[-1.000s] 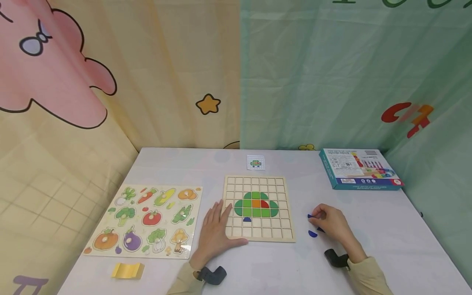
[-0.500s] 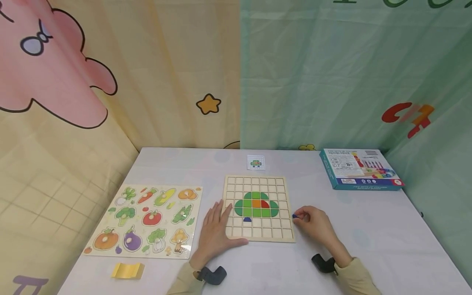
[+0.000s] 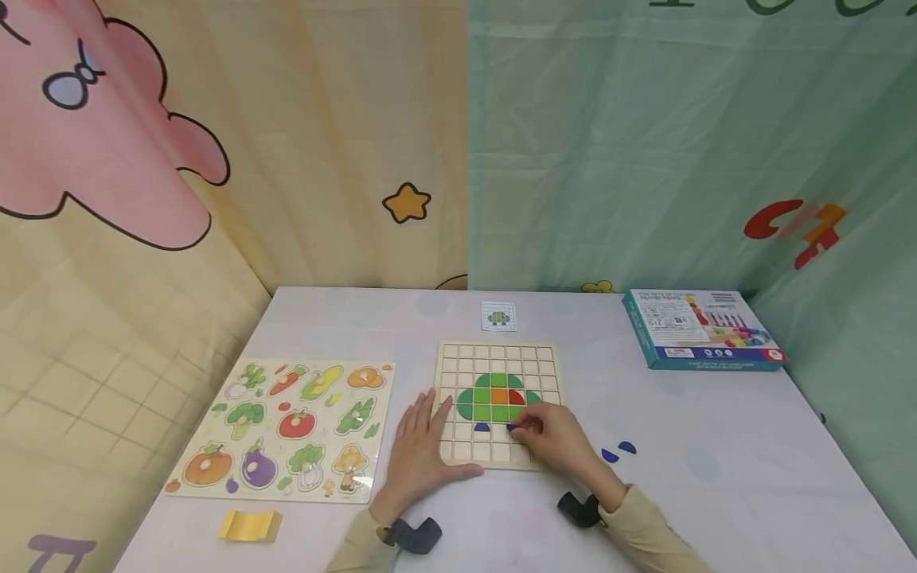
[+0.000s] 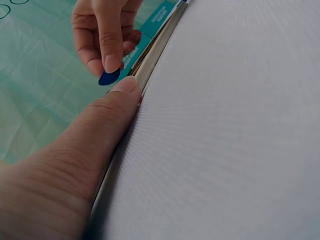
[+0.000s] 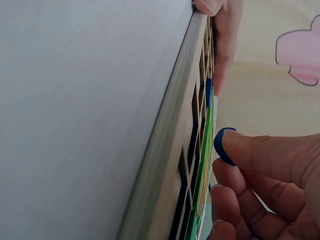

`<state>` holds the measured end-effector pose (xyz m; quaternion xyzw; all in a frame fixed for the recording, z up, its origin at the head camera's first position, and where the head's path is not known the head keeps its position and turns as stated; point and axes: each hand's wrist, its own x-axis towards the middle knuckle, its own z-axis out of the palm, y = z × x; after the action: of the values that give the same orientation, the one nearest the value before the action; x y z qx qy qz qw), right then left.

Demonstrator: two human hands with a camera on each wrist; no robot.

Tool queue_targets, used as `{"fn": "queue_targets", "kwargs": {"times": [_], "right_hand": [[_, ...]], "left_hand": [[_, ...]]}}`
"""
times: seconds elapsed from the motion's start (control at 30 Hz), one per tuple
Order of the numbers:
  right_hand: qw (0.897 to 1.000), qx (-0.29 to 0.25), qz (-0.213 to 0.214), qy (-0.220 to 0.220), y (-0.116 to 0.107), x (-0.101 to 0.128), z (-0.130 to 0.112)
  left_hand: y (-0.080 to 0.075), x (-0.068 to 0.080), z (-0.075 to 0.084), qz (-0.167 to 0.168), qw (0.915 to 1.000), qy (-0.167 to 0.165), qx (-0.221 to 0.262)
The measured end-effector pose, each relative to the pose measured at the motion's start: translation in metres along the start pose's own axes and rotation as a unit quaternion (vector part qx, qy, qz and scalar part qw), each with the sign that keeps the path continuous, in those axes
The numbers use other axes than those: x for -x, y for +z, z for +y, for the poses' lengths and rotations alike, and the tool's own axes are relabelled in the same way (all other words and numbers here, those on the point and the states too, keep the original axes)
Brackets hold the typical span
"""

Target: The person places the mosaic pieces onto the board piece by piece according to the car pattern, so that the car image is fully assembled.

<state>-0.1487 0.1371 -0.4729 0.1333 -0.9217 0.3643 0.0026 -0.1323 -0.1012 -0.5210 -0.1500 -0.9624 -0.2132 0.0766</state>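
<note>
A wooden grid board (image 3: 458,454) lies mid-table, with green, orange and red tiles forming a rounded shape. One blue half-round tile (image 3: 482,427) sits in a cell below the green ones. My left hand (image 3: 419,458) rests with fingers spread on the board's left side, its thumb along the near edge. Pinched between thumb and fingers of my right hand (image 3: 555,436) is another blue half-round tile (image 5: 224,146), close over the board, right of the placed blue one. Two more blue half-round tiles (image 3: 627,447) lie on the table to the right.
Left of the board lies a vegetable puzzle board (image 3: 301,430), with a yellow block (image 3: 249,526) in front of it. A small picture card (image 3: 498,317) lies behind the grid board. At the back right is a flat box (image 3: 705,330). Curtains (image 3: 609,159) stand behind the table.
My right hand has picked up a blue half-round tile on the right and carried it left over the board. My left hand has stayed in place.
</note>
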Motion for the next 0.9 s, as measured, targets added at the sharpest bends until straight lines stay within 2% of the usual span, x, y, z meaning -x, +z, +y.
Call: {"fn": "queue_targets", "kwargs": {"times": [0.1, 0.33, 0.67, 0.9], "right_hand": [[1.0, 0.01, -0.009, -0.027, 0.007, -0.004, -0.006], [0.998, 0.011, -0.03, -0.057, 0.018, -0.01, -0.016], [0.996, -0.001, -0.057, -0.063, 0.022, -0.015, -0.021], [0.997, 0.002, -0.051, -0.065, 0.026, -0.015, -0.023]], "left_hand": [[0.0, 0.0, 0.0, -0.001, 1.0, -0.001, -0.003], [0.0, -0.001, 0.001, -0.005, 0.9999, -0.002, -0.01], [0.001, -0.001, -0.001, -0.003, 0.9999, -0.001, -0.013], [0.001, -0.001, -0.001, -0.001, 0.9999, 0.0, -0.013]]}}
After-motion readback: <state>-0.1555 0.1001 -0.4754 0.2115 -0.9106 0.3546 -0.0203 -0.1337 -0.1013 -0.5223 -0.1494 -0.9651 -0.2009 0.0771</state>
